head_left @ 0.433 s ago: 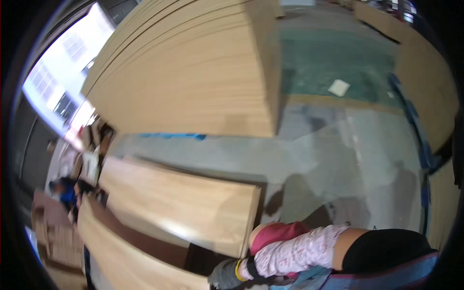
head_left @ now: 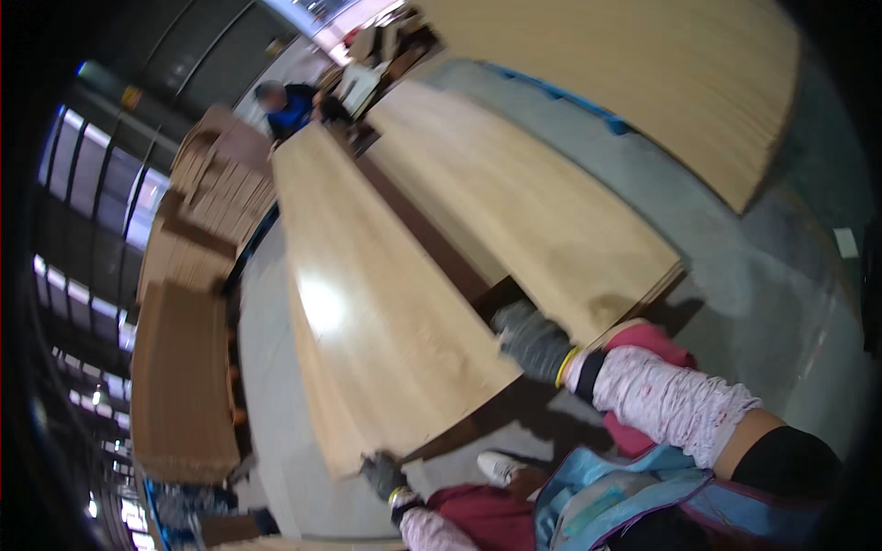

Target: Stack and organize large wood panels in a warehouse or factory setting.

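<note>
A long, light wood-grain panel (head_left: 386, 303) stretches away from me, with a bright glare on its surface. At its near left corner is my left hand (head_left: 384, 476) in a grey glove, fingers closed on the edge. My right hand (head_left: 535, 343), gloved in grey too, grips the near right corner; its fingertips are partly hidden. A co-worker (head_left: 292, 108) in dark and blue clothing is at the panel's far end, hands hard to make out. Just right of this panel lies a low stack of similar panels (head_left: 542, 211), a dark brown gap between them.
A tall stack of boards (head_left: 643, 64) rises at the upper right above a blue pallet (head_left: 560, 96). Brown cardboard stacks (head_left: 188, 376) stand along the left. Grey floor (head_left: 276, 441) runs between. My shoe (head_left: 501, 466) shows below the panel's near edge.
The view has swung left, bringing my left hand and the panel's whole top into sight. My right hand remains at the panel's near right corner.
</note>
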Tool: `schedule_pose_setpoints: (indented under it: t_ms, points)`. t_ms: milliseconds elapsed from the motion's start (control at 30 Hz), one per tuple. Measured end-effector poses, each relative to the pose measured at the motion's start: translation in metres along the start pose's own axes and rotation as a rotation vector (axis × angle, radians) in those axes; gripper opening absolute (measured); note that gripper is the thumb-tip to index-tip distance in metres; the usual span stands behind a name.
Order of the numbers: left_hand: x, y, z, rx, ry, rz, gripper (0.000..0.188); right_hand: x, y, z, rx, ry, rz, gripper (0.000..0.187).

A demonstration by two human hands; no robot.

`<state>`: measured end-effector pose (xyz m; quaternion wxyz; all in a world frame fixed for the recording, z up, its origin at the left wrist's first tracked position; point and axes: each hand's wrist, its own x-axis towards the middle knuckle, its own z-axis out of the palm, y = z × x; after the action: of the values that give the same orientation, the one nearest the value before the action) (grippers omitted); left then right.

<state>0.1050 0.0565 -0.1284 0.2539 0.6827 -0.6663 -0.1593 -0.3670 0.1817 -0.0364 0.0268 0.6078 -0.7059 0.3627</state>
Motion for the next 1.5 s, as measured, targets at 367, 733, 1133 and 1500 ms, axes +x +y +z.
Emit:
schedule_pose_setpoints:
  t_ms: [367,733,1133,1500]
  points:
    - [-0.03,0.137,-0.019,-0.065,-0.142,-0.308,0.056,-0.057,0.062,0.15,0.518,-0.268,0.988,0.036]
    - [-0.088,0.244,-0.002,-0.128,-0.371,-0.188,0.038,-0.074,0.137,0.081,0.177,-0.172,0.809,0.039]
    - [-0.176,0.269,0.053,-0.61,-0.567,0.006,0.043,-0.169,0.213,0.049,0.053,-0.065,0.845,0.041]
    - [-0.184,0.302,0.063,-0.493,-0.562,0.168,0.035,-0.182,0.151,0.03,-0.11,-0.428,0.491,0.024]
